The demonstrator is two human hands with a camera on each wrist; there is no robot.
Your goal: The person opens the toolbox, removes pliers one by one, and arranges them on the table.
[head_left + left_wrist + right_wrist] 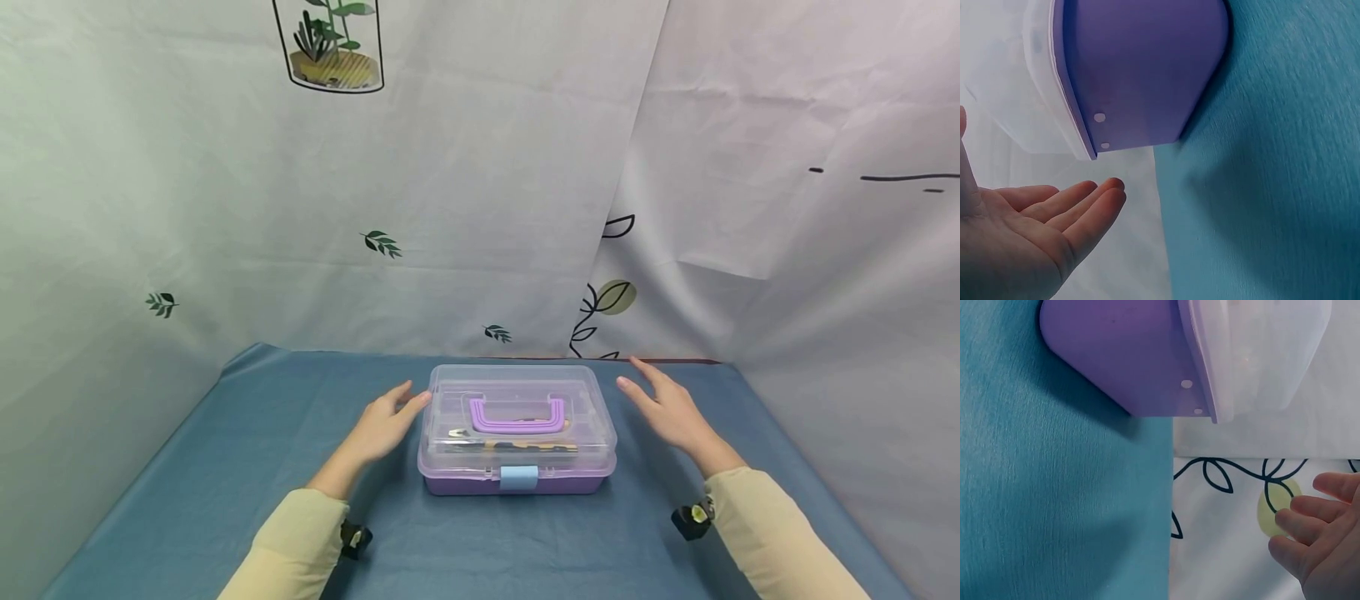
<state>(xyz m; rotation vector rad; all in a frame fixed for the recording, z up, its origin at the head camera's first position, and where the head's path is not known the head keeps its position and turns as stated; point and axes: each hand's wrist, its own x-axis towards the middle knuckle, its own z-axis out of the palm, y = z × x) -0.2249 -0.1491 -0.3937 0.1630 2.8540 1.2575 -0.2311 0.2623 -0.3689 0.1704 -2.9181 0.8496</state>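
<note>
A purple box (465, 485) with a clear lid stands upright on the blue cloth, its lid down, a blue latch (519, 477) at the front and a purple handle (517, 427) lying on top. Through the lid, a few long thin items show. The left hand (381, 427) is held beside the box's left side, fingers extended; in the left wrist view the hand (1047, 231) is apart from the purple side (1141, 75). To the right of the box, the right hand (670, 412) has its fingers spread, also apart from it in the right wrist view.
Blue cloth (480, 550) covers the table. Pale fabric (480, 167) with plant prints hangs behind and at both sides. Each wrist carries a small black device, one on the left (355, 539) and one on the right (692, 520).
</note>
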